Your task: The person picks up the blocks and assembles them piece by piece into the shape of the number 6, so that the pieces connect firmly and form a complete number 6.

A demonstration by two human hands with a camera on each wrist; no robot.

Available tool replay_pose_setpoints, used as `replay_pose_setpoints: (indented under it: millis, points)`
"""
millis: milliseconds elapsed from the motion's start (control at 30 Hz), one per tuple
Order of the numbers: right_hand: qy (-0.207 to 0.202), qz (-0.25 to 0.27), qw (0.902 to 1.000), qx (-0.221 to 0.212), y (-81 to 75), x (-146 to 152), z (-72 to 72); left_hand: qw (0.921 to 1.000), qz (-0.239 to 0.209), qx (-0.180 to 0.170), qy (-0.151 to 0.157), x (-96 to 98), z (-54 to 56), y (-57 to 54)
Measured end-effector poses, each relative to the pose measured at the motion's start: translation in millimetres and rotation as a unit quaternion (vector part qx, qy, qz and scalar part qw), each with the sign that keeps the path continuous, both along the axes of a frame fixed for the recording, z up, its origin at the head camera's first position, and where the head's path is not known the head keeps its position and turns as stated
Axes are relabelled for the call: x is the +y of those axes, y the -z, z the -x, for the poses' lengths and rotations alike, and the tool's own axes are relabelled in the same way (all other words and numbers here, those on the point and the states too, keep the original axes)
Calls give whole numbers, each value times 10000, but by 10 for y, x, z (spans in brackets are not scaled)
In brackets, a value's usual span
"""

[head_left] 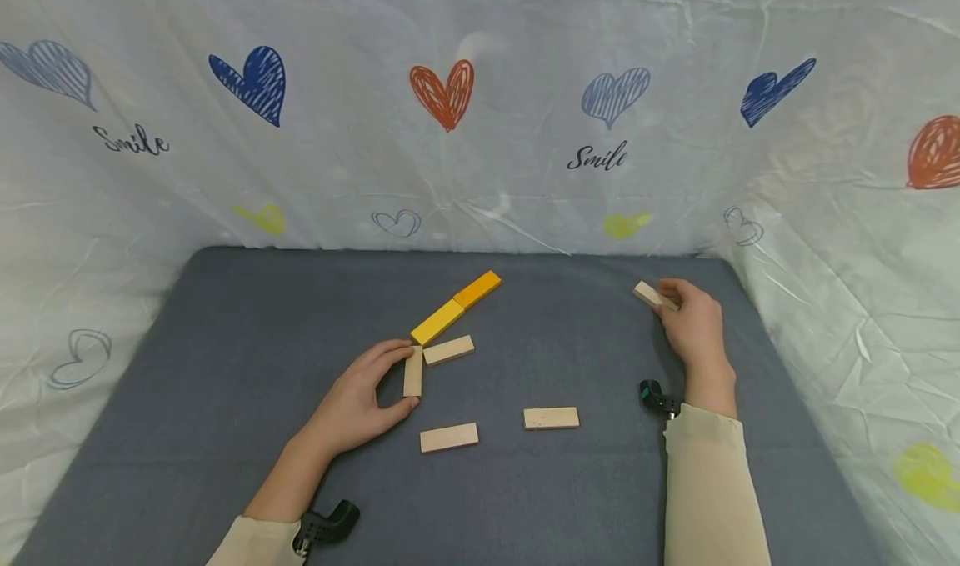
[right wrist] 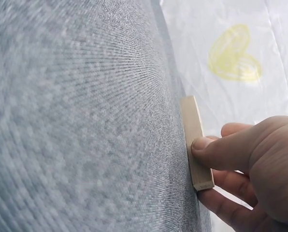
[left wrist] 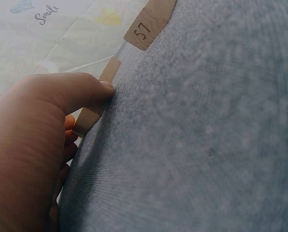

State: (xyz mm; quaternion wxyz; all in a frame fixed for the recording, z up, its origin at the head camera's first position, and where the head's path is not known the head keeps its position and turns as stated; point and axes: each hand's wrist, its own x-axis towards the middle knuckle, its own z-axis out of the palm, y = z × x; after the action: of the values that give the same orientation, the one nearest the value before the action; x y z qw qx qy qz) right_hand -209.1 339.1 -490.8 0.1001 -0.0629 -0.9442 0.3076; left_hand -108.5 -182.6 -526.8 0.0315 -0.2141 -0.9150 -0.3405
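In the head view my left hand point(head_left: 362, 395) pinches a plain wooden block point(head_left: 413, 372) lengthwise, thumb at its near end and fingers at its far end. That block lies flat, its far end close to a yellow block point(head_left: 437, 323). An orange block point(head_left: 477, 289) continues the yellow one in a slanting line. Just right of the held block lies another plain block point(head_left: 449, 349). At the far right my right hand point(head_left: 692, 320) pinches a wooden block point(right wrist: 194, 140) between thumb and fingers. The right wrist view shows this block at the cloth, partly covered by the thumb.
Two more plain blocks lie nearer me, one left of middle point(head_left: 449, 438) and one right of it point(head_left: 551, 418). In the left wrist view a block end point(left wrist: 143, 33) bears the number 57. A grey cloth point(head_left: 600, 499) covers the table; a white curtain point(head_left: 517, 157) hangs behind.
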Motion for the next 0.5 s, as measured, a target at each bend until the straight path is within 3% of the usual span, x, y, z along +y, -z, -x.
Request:
replay_pose_setpoints:
  millis: [500]
  points:
    - [-162,53,9998,-32,-45,-181,-31,10000,-12,-68,-8,7,-3,-11]
